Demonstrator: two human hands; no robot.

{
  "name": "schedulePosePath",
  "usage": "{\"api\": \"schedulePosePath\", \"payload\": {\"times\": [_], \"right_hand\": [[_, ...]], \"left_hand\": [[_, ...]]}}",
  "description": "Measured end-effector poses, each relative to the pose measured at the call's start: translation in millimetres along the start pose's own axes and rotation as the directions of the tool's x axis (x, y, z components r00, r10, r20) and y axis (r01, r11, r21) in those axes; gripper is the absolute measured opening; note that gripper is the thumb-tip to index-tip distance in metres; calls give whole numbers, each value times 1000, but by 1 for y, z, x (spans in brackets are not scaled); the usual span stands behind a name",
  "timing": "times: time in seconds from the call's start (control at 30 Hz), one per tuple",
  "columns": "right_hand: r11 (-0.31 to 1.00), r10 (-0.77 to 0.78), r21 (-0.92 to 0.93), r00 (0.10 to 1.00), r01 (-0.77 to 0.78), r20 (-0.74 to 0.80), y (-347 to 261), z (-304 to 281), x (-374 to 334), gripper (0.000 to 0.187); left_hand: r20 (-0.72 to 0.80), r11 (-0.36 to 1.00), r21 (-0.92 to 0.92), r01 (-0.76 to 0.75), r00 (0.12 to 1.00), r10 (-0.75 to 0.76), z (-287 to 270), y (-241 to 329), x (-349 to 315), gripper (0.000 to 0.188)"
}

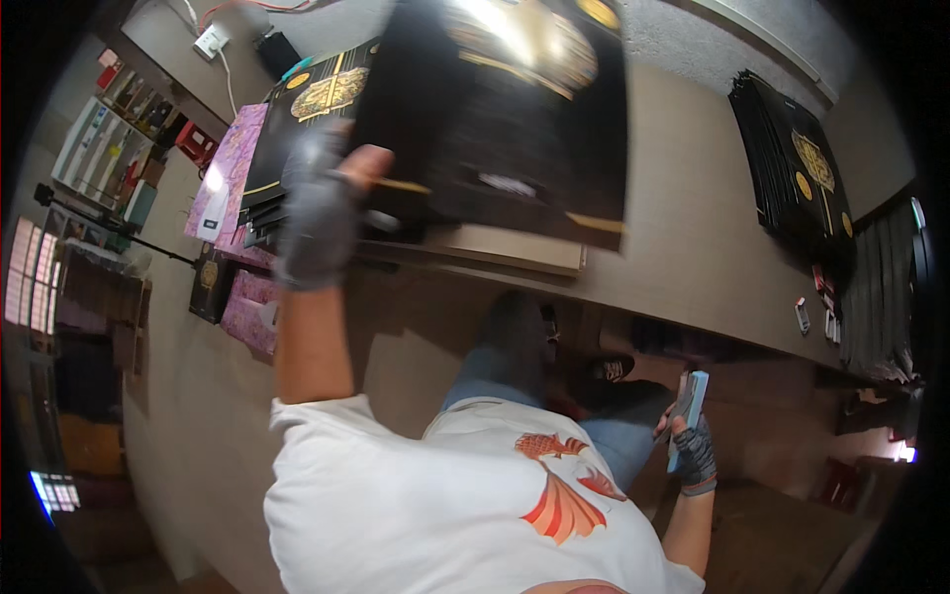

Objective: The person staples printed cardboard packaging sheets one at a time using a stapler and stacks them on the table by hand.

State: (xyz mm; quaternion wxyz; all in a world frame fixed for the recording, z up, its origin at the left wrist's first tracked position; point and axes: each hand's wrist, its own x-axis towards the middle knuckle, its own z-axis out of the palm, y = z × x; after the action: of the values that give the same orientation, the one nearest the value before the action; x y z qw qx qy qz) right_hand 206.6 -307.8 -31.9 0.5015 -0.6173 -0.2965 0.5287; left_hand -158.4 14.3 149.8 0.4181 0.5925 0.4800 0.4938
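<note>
My left hand (322, 213), in a grey fingerless glove and smeared by motion, grips the left edge of a large black gold-printed panel (495, 129). Its thumb lies at the front edge; the other fingers are mostly hidden. The glossy panel is raised over the table and tilted, with light glaring off its top. Low at the right, well away from the panel, my right hand (693, 455), also in a grey fingerless glove, closes round a slim light-blue object (692, 408) whose kind I cannot make out.
A stack of similar black gold-printed pieces (322, 99) lies at the left beside purple patterned packaging (230, 173). Another black stack (797, 163) stands at the table's (683, 188) right end. Small red and white items (804, 315) lie near its edge. A white power socket (211, 41) is at the upper left.
</note>
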Motion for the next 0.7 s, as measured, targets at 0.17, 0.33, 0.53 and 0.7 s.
{"api": "schedulePosePath", "payload": {"times": [0.17,0.33,0.53,0.7], "right_hand": [[981,35,191,998,-25,-49,24,-4,0,35],[877,-25,478,999,44,-47,27,-2,9,43],[679,-235,700,969,222,-79,-31,-24,34,45],[674,-345,632,920,382,-188,-69,-63,84,35]], "left_hand": [[-44,979,142,-144,987,152,-154,-20,82,41],[-103,858,371,356,934,-343,-272,-94,136,48],[-243,14,967,253,944,-223,-180,-41,143,71],[456,410,743,-529,849,268,-32,-16,133,50]]}}
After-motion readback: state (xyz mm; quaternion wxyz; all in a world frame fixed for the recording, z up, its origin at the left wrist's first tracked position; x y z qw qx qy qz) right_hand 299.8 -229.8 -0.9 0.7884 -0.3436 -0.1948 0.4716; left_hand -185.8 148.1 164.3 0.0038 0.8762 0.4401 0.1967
